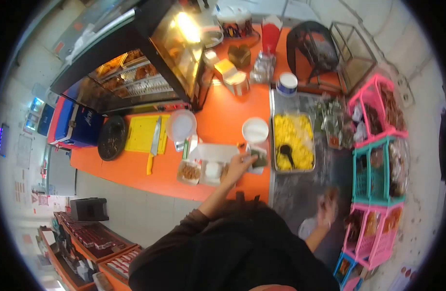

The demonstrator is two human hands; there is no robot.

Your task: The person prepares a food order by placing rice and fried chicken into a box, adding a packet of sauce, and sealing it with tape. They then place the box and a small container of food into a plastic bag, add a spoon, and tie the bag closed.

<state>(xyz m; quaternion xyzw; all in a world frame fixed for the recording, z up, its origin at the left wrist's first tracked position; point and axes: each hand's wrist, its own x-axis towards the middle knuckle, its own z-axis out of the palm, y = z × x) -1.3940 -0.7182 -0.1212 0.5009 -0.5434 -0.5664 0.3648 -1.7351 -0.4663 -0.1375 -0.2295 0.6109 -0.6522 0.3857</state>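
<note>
Orange bench (223, 121): runs across the middle of the view, with a steel section (300, 194) joined to its right end.
Left hand (238, 165): reaches out from a dark sleeve over the bench; its fingertips (249, 156) are at the edge of a small dark green bundle.
Left grip: fingers bent and closing on the bundle; it looks like a pinch, but the view is too small to tell how firm.
Green bundle (259, 158): lies on a white wrapper just in front of the left fingertips, right of the open meal box and below the white bowl.
Meal box (206, 169): white, lid raised, lying under and left of the left hand; it has a browned portion (190, 171) in the left compartment and a small white cup (212, 169) in the middle.
White bowl (255, 130): stands just beyond the bundle, apart from the hand.
Right hand (327, 206): blurred, over the steel section near the pink basket (373, 233); well apart from the bundle.
Right grip: cannot tell whether it is clenched or released; a pale shape (307, 227) shows below it, contact unclear.
Steel tray (293, 143): right of the bundle, full of yellow food, with a dark ladle (286, 153) lying in it.
Cutting board (144, 133): yellow, far left of the hand, a knife (154, 143) lying across it.
Baskets: a pink basket (378, 109) and a teal one (378, 172) line the right side.
</note>
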